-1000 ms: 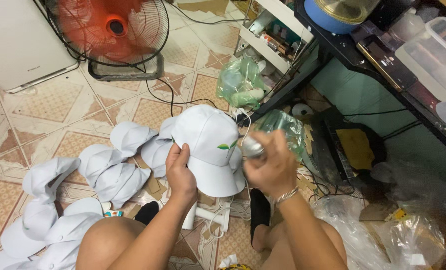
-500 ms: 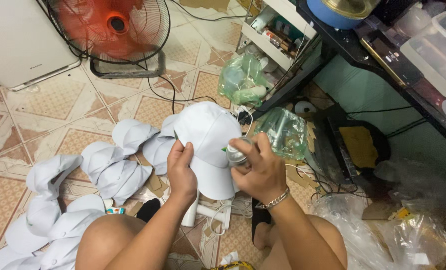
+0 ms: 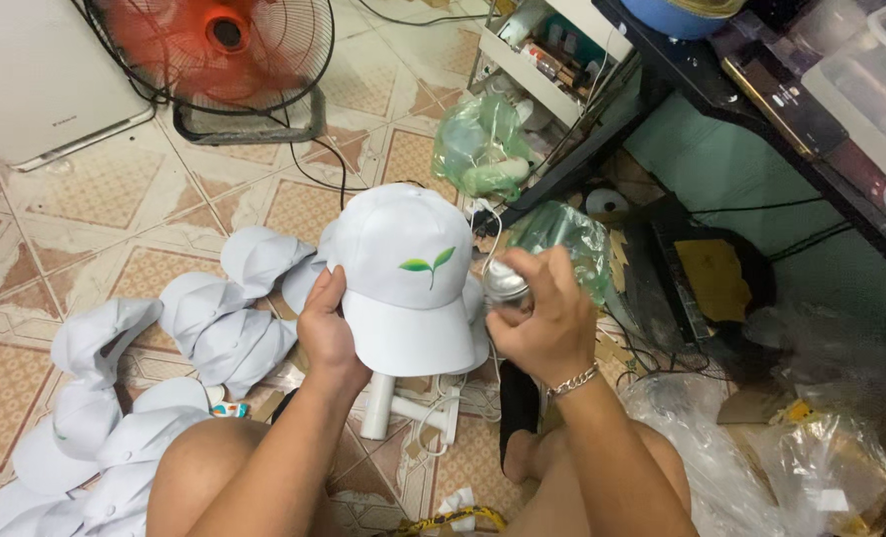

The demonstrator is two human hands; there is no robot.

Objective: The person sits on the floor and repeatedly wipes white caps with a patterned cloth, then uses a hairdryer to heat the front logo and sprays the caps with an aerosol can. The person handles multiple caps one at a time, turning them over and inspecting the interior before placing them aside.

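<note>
Left hand (image 3: 326,333) gripping one white cap (image 3: 403,278) with a green leaf motif, right hand (image 3: 542,318) clasping one small silver round object (image 3: 506,283), roughly ten white caps (image 3: 214,328) heaped on floor, one red fan (image 3: 219,50)

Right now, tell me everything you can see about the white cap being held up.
The white cap is a plain baseball cap of smooth fabric, with a small green two-leaf sprout on its front panel. Its crown points away and its brim points toward the person. The left hand grips the brim's left edge. The right hand, beside the cap's right side, holds a small round silvery object.
</note>
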